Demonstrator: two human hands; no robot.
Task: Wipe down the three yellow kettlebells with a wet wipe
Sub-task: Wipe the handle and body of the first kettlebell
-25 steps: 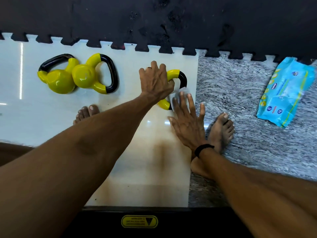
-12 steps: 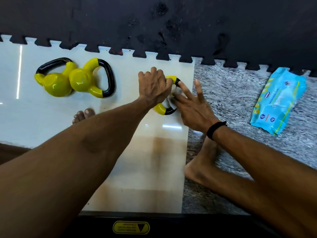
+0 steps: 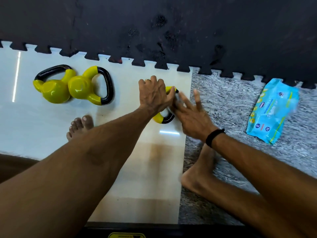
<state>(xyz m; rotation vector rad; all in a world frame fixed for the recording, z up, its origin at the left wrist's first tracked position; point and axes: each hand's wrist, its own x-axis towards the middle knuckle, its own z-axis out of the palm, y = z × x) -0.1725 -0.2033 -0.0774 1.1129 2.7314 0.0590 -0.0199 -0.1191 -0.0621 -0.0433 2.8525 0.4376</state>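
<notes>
Two yellow kettlebells with black handles lie side by side on the pale floor tile at the left, one (image 3: 53, 91) touching the other (image 3: 82, 88). A third yellow kettlebell (image 3: 159, 118) lies near the tile's right edge, mostly hidden. My left hand (image 3: 154, 95) is clamped over its body. My right hand (image 3: 190, 112), blurred, presses a white wet wipe (image 3: 177, 98) against its black handle, fingers spread.
A light blue pack of wet wipes (image 3: 272, 109) lies on the grey speckled floor at the right. Black interlocking foam mats (image 3: 171, 31) cover the far side. My bare feet rest on the floor, one (image 3: 80, 126) at the left, one (image 3: 200, 170) below my right hand.
My right hand swung from below the kettlebell up onto its handle with the wipe and keeps sliding along it. My right foot turned. The left hand stayed on the kettlebell.
</notes>
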